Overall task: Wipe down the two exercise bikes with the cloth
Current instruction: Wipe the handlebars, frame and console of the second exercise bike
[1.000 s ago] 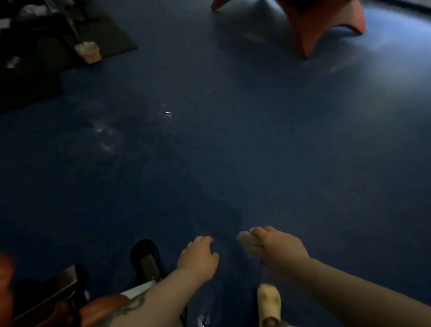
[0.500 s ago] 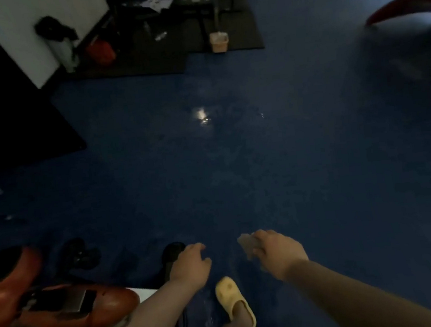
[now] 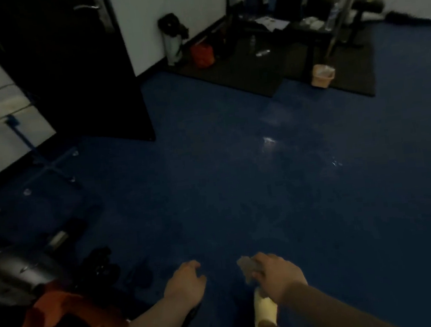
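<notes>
A single head-worn camera looks forward and down over the blue floor [image 3: 238, 187] toward the far wall [image 3: 165, 3]. Both hands sit close at the bottom edge.

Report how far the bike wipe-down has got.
Done: nothing can be confirmed; the dim view shows no cleaned surface. In hand: the right hand grips the small pale crumpled cloth over the blue floor, touching no bike. The left hand is curled and empty. Left: the orange-and-black exercise bike at lower left awaits wiping; no second bike is identifiable.
</notes>
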